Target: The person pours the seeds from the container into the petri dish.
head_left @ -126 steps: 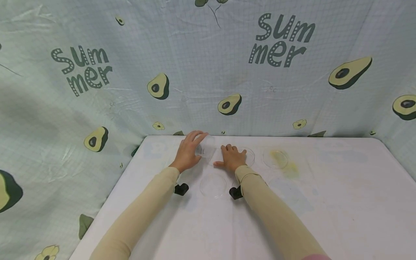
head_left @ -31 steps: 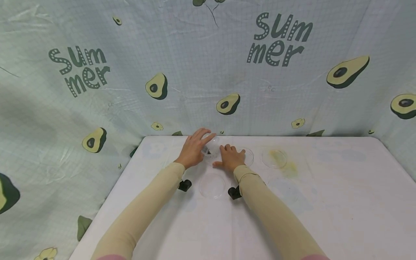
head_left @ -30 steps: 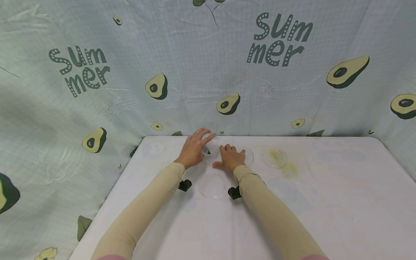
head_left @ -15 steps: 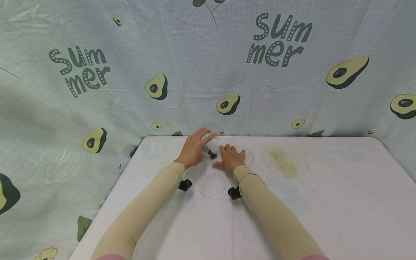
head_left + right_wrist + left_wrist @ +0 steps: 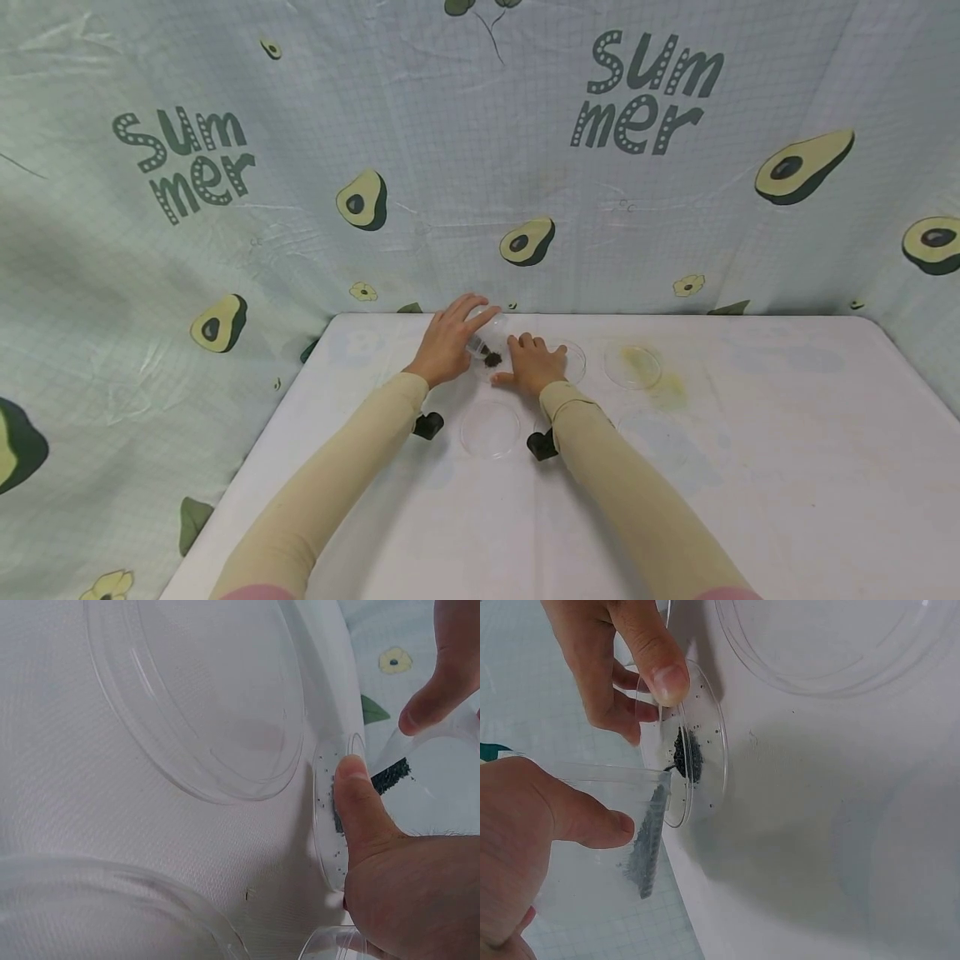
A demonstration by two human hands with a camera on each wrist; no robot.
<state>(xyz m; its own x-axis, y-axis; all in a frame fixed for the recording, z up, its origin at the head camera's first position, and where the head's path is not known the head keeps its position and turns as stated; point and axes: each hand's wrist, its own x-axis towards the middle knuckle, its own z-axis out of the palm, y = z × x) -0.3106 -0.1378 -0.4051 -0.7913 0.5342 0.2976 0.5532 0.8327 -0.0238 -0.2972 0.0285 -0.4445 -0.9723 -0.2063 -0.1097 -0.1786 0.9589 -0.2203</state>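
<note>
Tilted over a clear petri dish [image 5: 711,761] is a clear plastic cup [image 5: 592,877], which my left hand [image 5: 442,343] grips with the thumb along its side. Dark granules [image 5: 646,847] line the cup's lower wall down to its mouth. Below the mouth, a small dark heap [image 5: 492,360] lies in the dish, with single grains scattered around it in both wrist views. My right hand [image 5: 536,365] holds this dish from its right side, the thumb [image 5: 358,796] pressed at its rim. In the head view the cup is partly hidden by my left hand.
Another clear dish [image 5: 490,455] lies in front of the hands, and one more [image 5: 634,388] sits to the right, over a yellow stain. A dish rim [image 5: 584,364] shows just beside my right hand. The avocado-print cloth [image 5: 442,242] hangs right behind the white table [image 5: 787,467].
My left hand has moved slightly right and tipped the cup further over the dish. Dark granules have come out of it and form a heap there. My right hand stays in place.
</note>
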